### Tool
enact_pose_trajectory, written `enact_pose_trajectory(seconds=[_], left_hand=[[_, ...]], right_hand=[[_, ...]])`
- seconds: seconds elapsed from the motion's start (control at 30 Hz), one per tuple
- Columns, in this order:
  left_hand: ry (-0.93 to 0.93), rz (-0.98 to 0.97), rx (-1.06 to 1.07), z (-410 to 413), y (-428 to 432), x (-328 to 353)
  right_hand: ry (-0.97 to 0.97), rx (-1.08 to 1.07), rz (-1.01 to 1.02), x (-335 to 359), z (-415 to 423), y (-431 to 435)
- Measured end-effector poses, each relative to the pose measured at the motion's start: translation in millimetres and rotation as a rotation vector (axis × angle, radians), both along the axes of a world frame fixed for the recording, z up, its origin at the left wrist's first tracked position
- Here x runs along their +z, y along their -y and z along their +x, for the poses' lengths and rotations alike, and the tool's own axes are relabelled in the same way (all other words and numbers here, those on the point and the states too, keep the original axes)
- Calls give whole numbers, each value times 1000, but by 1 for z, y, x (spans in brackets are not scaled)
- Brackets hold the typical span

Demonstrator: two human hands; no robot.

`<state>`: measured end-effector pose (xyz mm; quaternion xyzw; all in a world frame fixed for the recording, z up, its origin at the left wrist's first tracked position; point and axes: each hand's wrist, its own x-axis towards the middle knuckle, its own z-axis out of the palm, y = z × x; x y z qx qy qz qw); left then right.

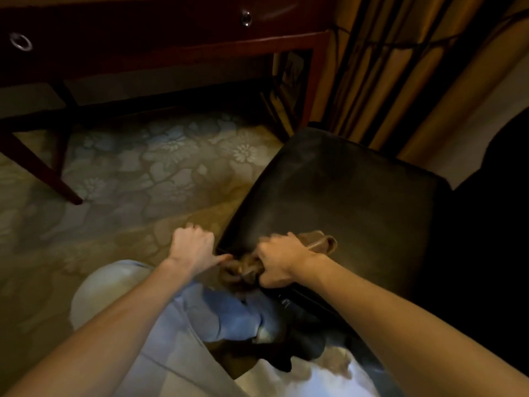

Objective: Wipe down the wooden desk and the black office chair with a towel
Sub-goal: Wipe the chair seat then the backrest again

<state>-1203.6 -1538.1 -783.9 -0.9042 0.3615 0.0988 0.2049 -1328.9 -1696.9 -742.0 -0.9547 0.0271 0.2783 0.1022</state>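
Wiping the black chair seat [343, 190], with the towel [320, 242] bunched on the seat's near left corner and clenched tight in the right hand [276, 260]. Just off that same corner, the left hand [193, 247], curled, thumb stretched toward the towel; impossible to tell whether holding anything. Better to flatten the cloth under the palm, then draw long overlapping passes toward the seat's far edge, steadying the seat meanwhile. Beyond the seat, the wooden desk [171, 47], wiped or not impossible to judge
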Motion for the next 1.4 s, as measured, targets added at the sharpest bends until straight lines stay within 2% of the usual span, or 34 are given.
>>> enact_pose_trajectory(seconds=[0.1,0.3,0.47,0.57,0.63,0.77,0.87,0.93,1.03,1.1,1.17,1.27,1.4], left_hand=[[7,-133,27,-7,5,13],[-183,-247,-40,-44,33,49],[-323,-643,262,-43,19,61],[-356,-793,283,-42,19,75],[-376,-897,263,-49,25,93],[-518,-1231,168,-83,44,158],[-615,-1436,-35,-120,52,220],[-726,-1481,-247,-148,54,260],[-864,-1427,-500,-181,63,308],[-843,-1455,-489,-183,75,328],[-736,-1533,-352,-168,87,339],[-662,-1643,-224,-138,103,350],[-578,-1599,-221,-113,122,374]], right_hand=[[-109,-77,9,20,-7,2],[75,-271,-25,62,-9,-11],[56,-381,4,104,-41,-29],[82,-390,-17,122,-56,-30],[172,-412,-47,130,-63,-27],[427,-463,3,148,-76,-27],[553,-492,89,162,-72,-37],[596,-470,196,171,-70,-42],[569,-423,228,177,-68,-47],[681,-439,309,187,-69,-49],[787,-454,339,201,-73,-47],[904,-322,207,212,-87,-26],[1049,-228,-202,212,-116,14]])
